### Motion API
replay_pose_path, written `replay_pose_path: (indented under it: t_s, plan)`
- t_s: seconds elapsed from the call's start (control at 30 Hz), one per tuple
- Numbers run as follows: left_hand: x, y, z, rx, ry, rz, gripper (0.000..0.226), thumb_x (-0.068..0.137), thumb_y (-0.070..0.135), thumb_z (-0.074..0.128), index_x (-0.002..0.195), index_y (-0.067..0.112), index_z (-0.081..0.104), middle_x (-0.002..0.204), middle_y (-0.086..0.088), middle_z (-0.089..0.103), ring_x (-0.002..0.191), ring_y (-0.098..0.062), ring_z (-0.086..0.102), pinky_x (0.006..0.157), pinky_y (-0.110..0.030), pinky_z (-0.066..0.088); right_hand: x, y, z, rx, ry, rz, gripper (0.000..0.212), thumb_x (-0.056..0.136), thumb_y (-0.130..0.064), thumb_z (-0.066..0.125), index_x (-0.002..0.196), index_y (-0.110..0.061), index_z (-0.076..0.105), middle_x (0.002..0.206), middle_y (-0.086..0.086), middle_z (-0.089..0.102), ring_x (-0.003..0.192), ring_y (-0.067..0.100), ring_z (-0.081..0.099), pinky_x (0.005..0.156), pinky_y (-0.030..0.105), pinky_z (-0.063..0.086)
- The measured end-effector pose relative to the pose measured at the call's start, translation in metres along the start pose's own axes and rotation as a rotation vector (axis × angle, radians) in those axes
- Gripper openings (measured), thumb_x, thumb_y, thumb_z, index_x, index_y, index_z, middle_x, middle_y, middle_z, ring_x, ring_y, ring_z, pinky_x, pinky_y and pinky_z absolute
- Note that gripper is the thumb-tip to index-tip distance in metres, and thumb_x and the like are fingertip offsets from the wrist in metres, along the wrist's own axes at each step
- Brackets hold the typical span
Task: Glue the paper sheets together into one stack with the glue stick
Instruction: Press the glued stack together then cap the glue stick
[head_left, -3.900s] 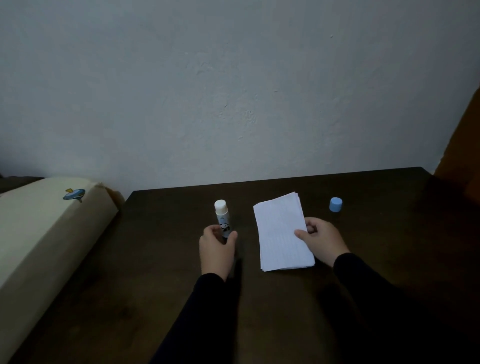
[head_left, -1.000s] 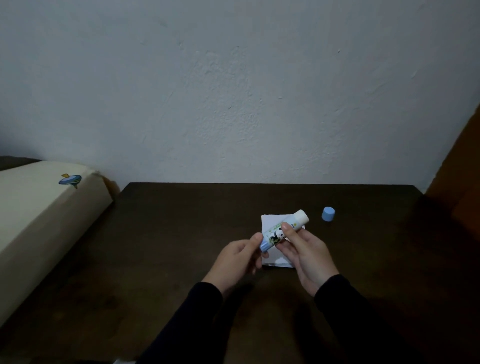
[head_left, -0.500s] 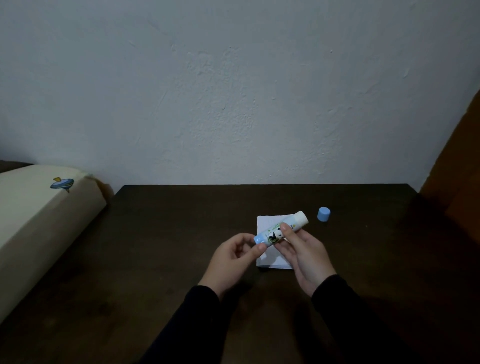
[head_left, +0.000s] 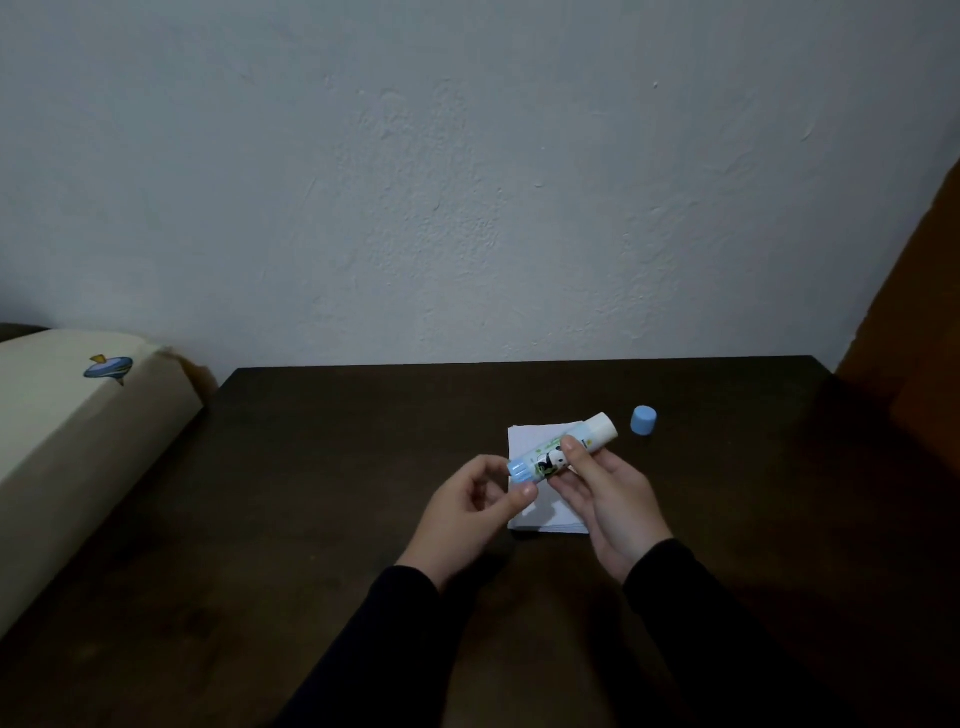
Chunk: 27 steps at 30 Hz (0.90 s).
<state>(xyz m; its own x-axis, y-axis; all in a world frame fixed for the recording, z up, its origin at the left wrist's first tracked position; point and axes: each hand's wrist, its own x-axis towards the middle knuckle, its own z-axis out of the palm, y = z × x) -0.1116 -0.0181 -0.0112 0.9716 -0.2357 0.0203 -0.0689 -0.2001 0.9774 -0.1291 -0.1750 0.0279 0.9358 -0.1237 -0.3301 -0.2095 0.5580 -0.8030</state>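
A white glue stick (head_left: 561, 453) with a panda print and a blue base is held tilted in the air above the paper, its uncapped white end pointing up and right. My right hand (head_left: 610, 501) grips its barrel between thumb and fingers. My left hand (head_left: 470, 512) pinches the blue base at the lower left end. Under both hands a small stack of white paper sheets (head_left: 535, 441) lies flat on the dark wooden table (head_left: 311, 519), partly hidden by my fingers. The blue cap (head_left: 643, 420) stands on the table to the right of the paper.
A cream cushion (head_left: 67, 441) with a small blue print lies off the table's left edge. A pale wall rises behind the table's far edge. An orange-brown surface (head_left: 914, 322) stands at the right.
Since 3.9 s ago the glue stick went from standing in my left hand beside the paper to being held by both hands over the stack. In the last second it has barely moved.
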Motion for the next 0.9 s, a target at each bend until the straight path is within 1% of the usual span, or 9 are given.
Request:
replay_pose_path:
  t_s: [0.07,0.17,0.23,0.33,0.43,0.53,0.63,0.77,0.9]
  plan:
    - [0.0002,0.0001,-0.0005,0.004,0.011,0.016,0.02,0.082,0.034,0.072,0.099,0.026,0.066,0.06,0.014,0.05,0.06,-0.004,0.045,0.059,-0.019,0.038,-0.0008,-0.0003,0.0001,0.008,-0.008,-0.002,0.012,0.091,-0.013,0.061,0.103,-0.014,0.063,0.101,0.008,0.071,0.093,0.016,0.068,0.083,0.029,0.053]
    - [-0.0015,0.0004,0.0001,-0.023,-0.01,0.022,0.024,0.081,0.042,0.067,0.098,0.025,0.068,0.063,0.011,0.051,0.061,-0.006,0.045,0.058,-0.021,0.037,-0.0023,-0.0004,0.0,-0.001,-0.034,-0.021,0.012,0.092,-0.013,0.06,0.103,-0.013,0.064,0.102,0.008,0.072,0.094,0.016,0.069,0.086,0.029,0.053]
    - [-0.002,0.0019,0.0011,-0.069,-0.026,-0.011,0.025,0.08,0.051,0.061,0.084,0.028,0.069,0.064,0.006,0.05,0.06,-0.01,0.044,0.056,-0.025,0.034,-0.0034,-0.0004,0.0001,-0.008,-0.046,-0.025,0.01,0.092,-0.013,0.06,0.101,-0.013,0.064,0.1,0.007,0.072,0.093,0.015,0.069,0.087,0.03,0.053]
    - [-0.0021,0.003,0.0025,-0.061,-0.046,-0.061,0.03,0.084,0.054,0.053,0.068,0.032,0.066,0.057,0.01,0.047,0.056,-0.01,0.042,0.055,-0.029,0.032,-0.0035,0.0012,0.0001,-0.023,-0.052,-0.033,0.011,0.092,-0.013,0.061,0.101,-0.013,0.065,0.099,0.007,0.073,0.093,0.015,0.07,0.087,0.03,0.054]
    - [-0.003,0.001,0.0029,-0.046,-0.029,-0.057,0.031,0.083,0.056,0.054,0.082,0.027,0.067,0.06,0.012,0.051,0.057,-0.007,0.046,0.056,-0.026,0.035,-0.0022,0.0023,0.0006,-0.03,-0.017,-0.025,0.014,0.091,-0.014,0.062,0.104,-0.014,0.064,0.103,0.008,0.071,0.096,0.016,0.068,0.084,0.029,0.054]
    - [-0.0032,0.0005,0.002,-0.034,-0.009,-0.024,0.032,0.082,0.052,0.064,0.1,0.025,0.065,0.066,0.01,0.054,0.062,-0.007,0.048,0.058,-0.022,0.038,-0.002,0.001,0.0006,-0.006,0.008,-0.014,0.011,0.091,-0.014,0.062,0.102,-0.016,0.063,0.102,0.007,0.071,0.094,0.016,0.068,0.084,0.029,0.053]
    - [-0.0024,0.0022,0.0007,0.032,0.01,0.022,0.02,0.085,0.036,0.069,0.102,0.027,0.064,0.065,0.014,0.054,0.063,-0.003,0.048,0.06,-0.016,0.041,-0.0024,-0.0005,0.0005,0.008,0.001,-0.01,0.009,0.091,-0.014,0.061,0.1,-0.016,0.063,0.101,0.008,0.071,0.095,0.017,0.068,0.09,0.032,0.051]
    - [-0.0035,0.0024,0.001,0.006,-0.005,0.034,0.017,0.091,0.036,0.061,0.102,0.025,0.065,0.068,0.007,0.054,0.064,-0.006,0.049,0.059,-0.019,0.04,-0.0034,-0.0003,0.0017,0.004,-0.033,-0.028,0.01,0.092,-0.014,0.06,0.101,-0.013,0.064,0.101,0.008,0.072,0.097,0.017,0.068,0.089,0.031,0.052]
    - [-0.0038,0.0035,0.0024,-0.038,0.005,-0.016,0.032,0.096,0.04,0.05,0.09,0.013,0.067,0.062,0.01,0.051,0.06,-0.008,0.047,0.057,-0.023,0.036,-0.0051,0.0011,0.003,-0.004,-0.059,-0.049,0.01,0.092,-0.012,0.059,0.101,-0.011,0.064,0.097,0.007,0.073,0.093,0.016,0.07,0.085,0.029,0.053]
